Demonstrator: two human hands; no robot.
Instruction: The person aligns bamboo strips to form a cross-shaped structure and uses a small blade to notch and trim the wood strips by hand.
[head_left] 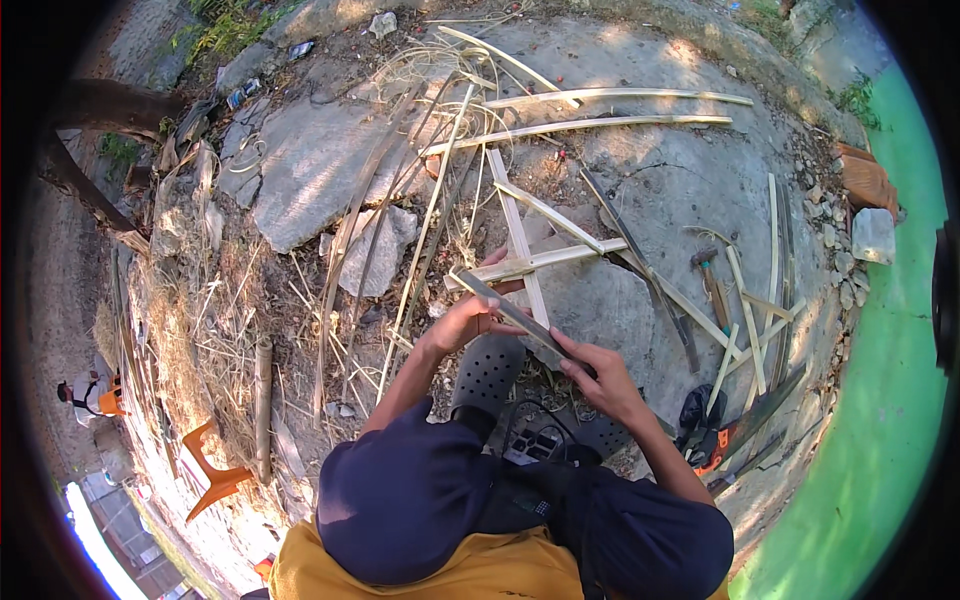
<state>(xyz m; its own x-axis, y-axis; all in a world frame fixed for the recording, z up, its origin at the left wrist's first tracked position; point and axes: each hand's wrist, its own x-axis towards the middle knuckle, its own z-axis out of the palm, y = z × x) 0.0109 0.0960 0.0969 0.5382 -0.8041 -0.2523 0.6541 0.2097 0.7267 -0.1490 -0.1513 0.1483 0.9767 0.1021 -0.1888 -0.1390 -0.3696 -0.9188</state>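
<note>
My left hand (pixel 468 318) is closed around the far end of a dark, flat bamboo strip (pixel 520 319), some of its fingers hidden behind it. My right hand (pixel 600 376) grips the near end of the same strip, thumb on top. The strip slants down to the right between both hands, above my grey perforated clog (pixel 488 372). Just beyond the left hand, pale bamboo slats (pixel 519 240) cross one another; its fingertips show beside the crossing. Whether they also hold those slats I cannot tell.
More long slats (pixel 620 95) and a tangle of thin shavings (pixel 430 75) lie on the cracked concrete ahead. A hammer (pixel 712 285) rests at the right, near loose strips and an orange-and-black tool (pixel 710 448). An orange plastic stool (pixel 215 472) and another person (pixel 92 398) are leftward.
</note>
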